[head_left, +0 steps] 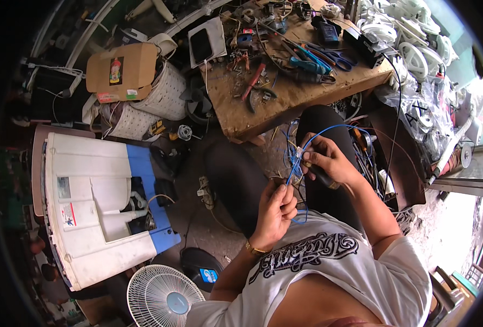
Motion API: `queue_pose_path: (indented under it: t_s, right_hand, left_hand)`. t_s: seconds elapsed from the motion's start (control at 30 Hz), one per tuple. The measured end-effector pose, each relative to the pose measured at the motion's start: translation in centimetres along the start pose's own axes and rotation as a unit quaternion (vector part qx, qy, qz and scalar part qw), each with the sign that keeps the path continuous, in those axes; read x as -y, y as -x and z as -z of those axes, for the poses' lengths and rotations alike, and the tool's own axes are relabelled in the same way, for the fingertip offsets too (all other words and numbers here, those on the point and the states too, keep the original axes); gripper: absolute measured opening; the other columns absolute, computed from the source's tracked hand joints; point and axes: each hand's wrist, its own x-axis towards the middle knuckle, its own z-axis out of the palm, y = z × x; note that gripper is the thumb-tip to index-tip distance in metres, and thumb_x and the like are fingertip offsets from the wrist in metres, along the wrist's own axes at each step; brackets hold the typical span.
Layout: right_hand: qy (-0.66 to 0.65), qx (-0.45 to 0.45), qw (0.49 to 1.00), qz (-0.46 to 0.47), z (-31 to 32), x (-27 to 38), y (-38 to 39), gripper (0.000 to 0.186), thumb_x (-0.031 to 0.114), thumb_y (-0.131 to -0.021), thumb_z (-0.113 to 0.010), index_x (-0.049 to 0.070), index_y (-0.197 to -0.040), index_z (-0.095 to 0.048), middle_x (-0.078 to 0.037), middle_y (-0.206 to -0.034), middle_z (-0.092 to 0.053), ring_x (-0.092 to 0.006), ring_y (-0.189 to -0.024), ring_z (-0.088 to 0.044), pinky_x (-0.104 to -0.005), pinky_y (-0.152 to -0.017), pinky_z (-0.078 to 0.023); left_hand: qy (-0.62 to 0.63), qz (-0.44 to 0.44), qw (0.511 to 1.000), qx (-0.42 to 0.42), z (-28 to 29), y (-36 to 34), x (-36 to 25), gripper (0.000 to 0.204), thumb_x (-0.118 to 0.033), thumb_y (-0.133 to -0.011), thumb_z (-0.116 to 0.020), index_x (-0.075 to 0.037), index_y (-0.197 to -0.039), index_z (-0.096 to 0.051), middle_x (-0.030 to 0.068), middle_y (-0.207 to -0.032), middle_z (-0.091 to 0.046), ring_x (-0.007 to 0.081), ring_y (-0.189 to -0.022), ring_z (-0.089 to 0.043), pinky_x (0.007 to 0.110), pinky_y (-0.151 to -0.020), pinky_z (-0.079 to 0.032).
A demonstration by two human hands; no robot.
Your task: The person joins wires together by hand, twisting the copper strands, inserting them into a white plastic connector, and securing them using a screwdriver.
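Observation:
Above my lap, my left hand (277, 211) is closed, pinching a blue wire (290, 177) between thumb and fingers. To its right, my right hand (328, 158) is closed too. Its thumb and fingers meet at a small bundle of blue wires (296, 158) with a whitish piece among them. A dark-handled tool (323, 177) sticks out from under the right palm; its working end is hidden. From the bundle, a blue wire loops over the right hand toward the open box on the right. Another blue strand hangs below, near my shirt.
Ahead stands a wooden workbench (285, 106) with pliers (312, 60), scissors (342, 59) and scraps. A white and blue appliance housing (83, 234) and a fan (165, 297) are left. A box of tools (405, 158) lies right, below bagged white parts (424, 111).

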Motion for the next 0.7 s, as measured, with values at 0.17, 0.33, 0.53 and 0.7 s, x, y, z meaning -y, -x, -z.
queue_pose_path:
  t_s: [0.17,0.33,0.53,0.7]
  right_hand:
    - [-0.009,-0.027,0.999,0.015,1.0,0.1,-0.2,0.015,0.014,-0.096,-0.059,0.003,-0.103,-0.053,-0.006,-0.077,-0.06,-0.011,-0.064,-0.057,-0.0235,-0.054,-0.046]
    - [-0.031,-0.049,0.998,0.035,2.1,0.5,-0.8,0.017,0.016,-0.094,-0.063,0.003,-0.101,-0.054,-0.007,-0.074,-0.058,-0.0133,-0.063,-0.059,-0.0251,-0.05,-0.047]
    - [-0.043,-0.061,0.996,0.054,3.5,1.9,-1.3,0.018,0.016,-0.093,-0.064,0.002,-0.102,-0.055,-0.007,-0.076,-0.058,-0.0142,-0.062,-0.059,-0.0258,-0.048,-0.047]
    - [-0.051,-0.109,0.99,0.08,3.8,2.6,-1.5,0.017,0.015,-0.093,-0.064,0.003,-0.102,-0.056,-0.008,-0.074,-0.059,-0.0145,-0.058,-0.058,-0.0257,-0.048,-0.047]
  left_hand:
    - [0.004,0.008,1.0,0.004,0.7,0.6,0.4,0.01,-0.021,-0.103,-0.05,-0.013,-0.099,-0.045,-0.0054,-0.069,-0.032,0.003,-0.052,-0.025,0.02,-0.044,-0.018]
    - [-0.016,0.019,1.0,0.0,0.7,1.3,0.2,0.01,-0.02,-0.103,-0.05,-0.013,-0.098,-0.045,-0.0055,-0.069,-0.031,0.0031,-0.052,-0.025,0.02,-0.044,-0.018]
    - [-0.039,0.026,0.999,0.008,1.6,2.3,0.1,0.006,-0.02,-0.102,-0.05,-0.014,-0.104,-0.051,-0.0057,-0.068,-0.029,0.0035,-0.053,-0.025,0.02,-0.045,-0.018]
    - [-0.063,0.039,0.997,0.0,1.3,3.1,-0.5,0.008,-0.022,-0.102,-0.051,-0.014,-0.102,-0.05,-0.0059,-0.067,-0.028,0.0035,-0.051,-0.024,0.02,-0.045,-0.018]
